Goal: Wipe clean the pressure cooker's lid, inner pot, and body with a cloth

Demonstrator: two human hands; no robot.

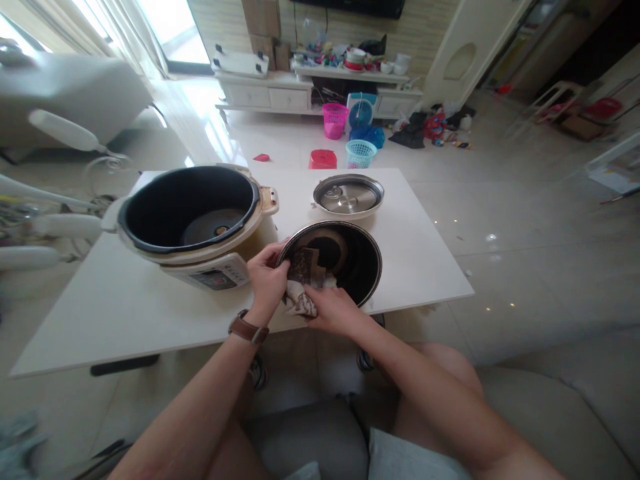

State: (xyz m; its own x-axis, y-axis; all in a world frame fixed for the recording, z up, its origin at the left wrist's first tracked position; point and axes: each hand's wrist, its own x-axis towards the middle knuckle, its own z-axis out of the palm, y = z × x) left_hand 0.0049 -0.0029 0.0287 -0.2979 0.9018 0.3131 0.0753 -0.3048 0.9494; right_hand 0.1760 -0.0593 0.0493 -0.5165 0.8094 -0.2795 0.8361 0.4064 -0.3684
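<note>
A dark inner pot [357, 263] is tilted toward me at the front edge of the white table. My left hand [267, 277] grips the pot's left rim, thumb over the edge. In my right hand [333, 308] is a patterned cloth [301, 300], bunched at the rim, part of it lying against the inside wall. To the left stands the pressure cooker body [220, 257], lidless, its dark inside showing. Behind the pot the cooker lid [350, 197] lies with its metal underside up. My right fingertips are partly hidden in the cloth.
The white table [135, 320] has its front edge close to my knees. Beyond it on the floor are a red stool [323, 159], a light blue basket [361, 154] and a pink basket [335, 120]. White chair parts [65, 130] crowd the left.
</note>
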